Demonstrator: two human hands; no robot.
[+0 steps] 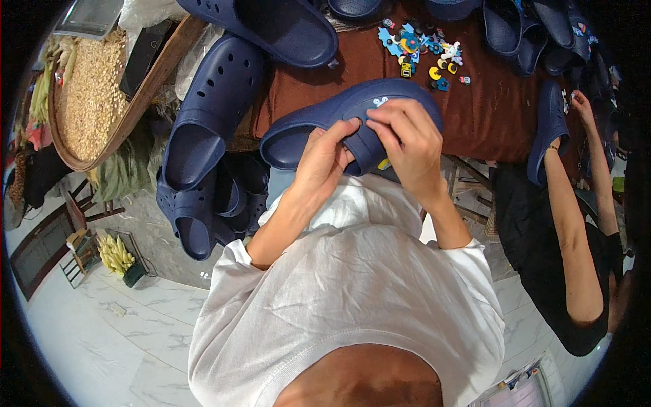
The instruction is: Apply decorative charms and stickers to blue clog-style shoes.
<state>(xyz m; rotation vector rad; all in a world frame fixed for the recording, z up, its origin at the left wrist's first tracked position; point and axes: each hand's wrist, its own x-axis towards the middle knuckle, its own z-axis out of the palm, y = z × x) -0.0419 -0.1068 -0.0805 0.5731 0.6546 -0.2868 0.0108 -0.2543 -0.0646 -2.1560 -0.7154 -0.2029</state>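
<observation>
Left hand point(319, 161) clasps a navy clog point(342, 107), likely light and rubbery, best gripped at its seven-o'clock edge; right hand point(413, 146) curls its fingers at three o'clock, hold unclear.

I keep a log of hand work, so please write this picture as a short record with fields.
Left hand: grips the navy clog
Right hand: fingertips close together at the clog's upper; something small and blue shows there, too small to tell
On clog: a white and blue charm
Beyond clog: loose charms on brown cloth
Left side: more navy clogs
Right side: a person in black with another clog
</observation>
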